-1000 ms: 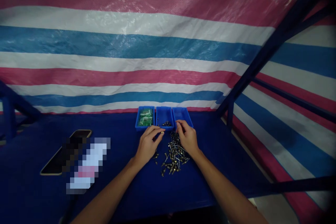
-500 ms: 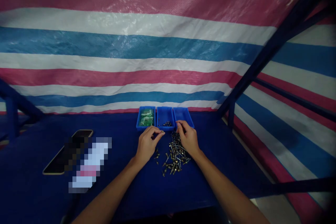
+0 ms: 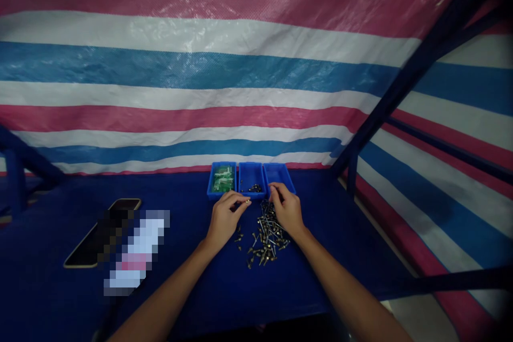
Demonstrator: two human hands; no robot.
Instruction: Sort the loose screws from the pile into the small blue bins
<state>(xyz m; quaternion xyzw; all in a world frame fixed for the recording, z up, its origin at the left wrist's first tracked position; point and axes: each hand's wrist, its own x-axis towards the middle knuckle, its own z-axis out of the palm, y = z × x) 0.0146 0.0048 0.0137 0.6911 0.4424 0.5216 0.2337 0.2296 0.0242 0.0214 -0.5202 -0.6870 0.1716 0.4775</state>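
My left hand pinches a small shiny metal piece between thumb and fingertips, just in front of the blue bins. Opposite it, my right hand is closed, its fingers bent inward; whatever it holds, if anything, is too small to make out. Under and beside the right hand lies a loose pile of small metal fasteners with thin shanks and brassy heads. A few more fasteners lie apart, close to the left wrist. Similar dark pieces sit in the middle blue bin.
The left blue bin holds green-and-clear packets. A right blue bin adjoins the middle one. A phone and a blurred pale object lie on the blue table. Blue frame bars and striped sheeting enclose it.
Both hands stay almost where they were. The left fingertips shift very slightly around the small metal piece, and the whole view drifts a little.
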